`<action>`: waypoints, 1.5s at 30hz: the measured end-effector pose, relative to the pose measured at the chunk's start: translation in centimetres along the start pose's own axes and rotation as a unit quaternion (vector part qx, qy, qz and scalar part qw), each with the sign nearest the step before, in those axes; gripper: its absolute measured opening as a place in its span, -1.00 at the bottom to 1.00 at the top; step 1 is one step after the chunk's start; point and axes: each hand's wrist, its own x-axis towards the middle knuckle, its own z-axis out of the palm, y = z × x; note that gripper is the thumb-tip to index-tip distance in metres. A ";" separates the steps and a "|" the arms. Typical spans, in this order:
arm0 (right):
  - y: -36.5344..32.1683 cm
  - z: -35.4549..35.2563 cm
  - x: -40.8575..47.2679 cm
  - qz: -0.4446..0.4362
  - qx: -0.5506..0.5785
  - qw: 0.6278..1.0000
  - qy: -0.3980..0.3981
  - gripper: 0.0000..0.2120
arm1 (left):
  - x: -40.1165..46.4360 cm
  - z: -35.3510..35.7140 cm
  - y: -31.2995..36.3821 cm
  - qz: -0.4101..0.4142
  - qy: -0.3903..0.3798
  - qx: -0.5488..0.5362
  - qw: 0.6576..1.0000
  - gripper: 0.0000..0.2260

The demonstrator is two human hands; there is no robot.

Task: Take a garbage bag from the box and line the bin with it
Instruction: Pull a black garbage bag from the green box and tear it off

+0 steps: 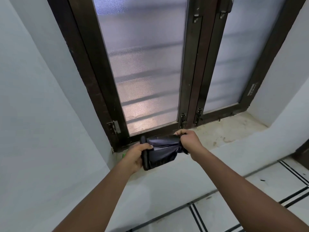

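Observation:
I hold a roll of black garbage bags (145, 154) in front of a window. My left hand (136, 155) grips the dark roll, fingers curled round it. A black garbage bag (163, 149) is unrolled from it toward the right. My right hand (188, 138) pinches the bunched free end of that bag, and the sheet is stretched between both hands. No box and no bin are in view.
A dark-framed window (145, 72) with frosted panes stands straight ahead above a stained sill (225, 131). White walls close in on the left and right. A tiled floor with black lines (250, 198) lies at lower right.

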 end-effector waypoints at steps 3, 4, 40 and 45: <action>-0.9 0.0 -0.2 0.026 -0.072 0.997 -0.002 -0.79 | 0.0 0.1 0.1 -0.004 0.013 -0.009 1.000 -0.71; -1.2 0.0 -0.5 0.031 -0.100 0.994 -0.010 -0.89 | 0.0 0.2 0.2 0.001 0.015 -0.006 1.000 -0.73; -0.5 -0.3 -1.6 -0.123 -0.128 0.980 -0.091 -0.78 | -1.6 2.9 0.5 0.022 -0.031 0.032 0.999 -0.77; 0.4 -0.3 -1.4 -0.151 -0.147 0.977 -0.040 -0.70 | -1.4 3.0 0.7 0.019 -0.039 0.028 0.999 -0.72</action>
